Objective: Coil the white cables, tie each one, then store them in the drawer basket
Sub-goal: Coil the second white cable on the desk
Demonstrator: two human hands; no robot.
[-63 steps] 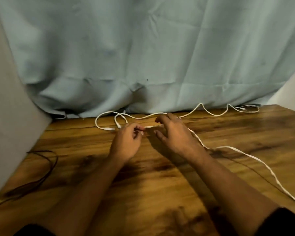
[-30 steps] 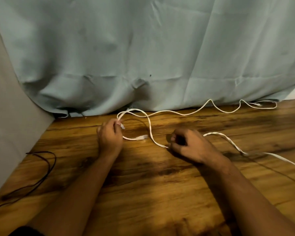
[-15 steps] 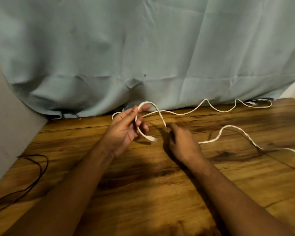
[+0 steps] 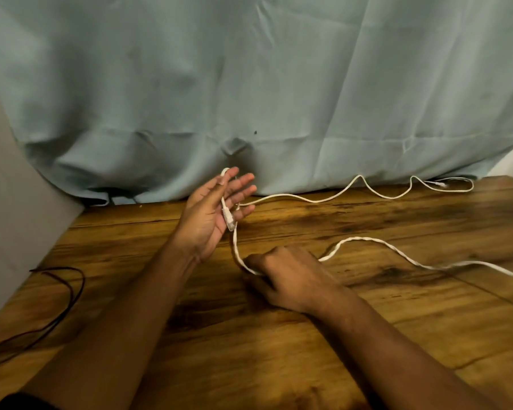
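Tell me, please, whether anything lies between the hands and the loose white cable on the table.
Nothing visible does. The left hand holds the white cable looped over its fingers, the right hand pinches it at the table, and the loose run lies on bare wood. The black cable lies apart at the left edge.

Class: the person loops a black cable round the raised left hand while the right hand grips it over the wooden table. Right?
No: the head view shows a white cable, not black, looped round the raised left hand and gripped by the right hand over the wooden table.
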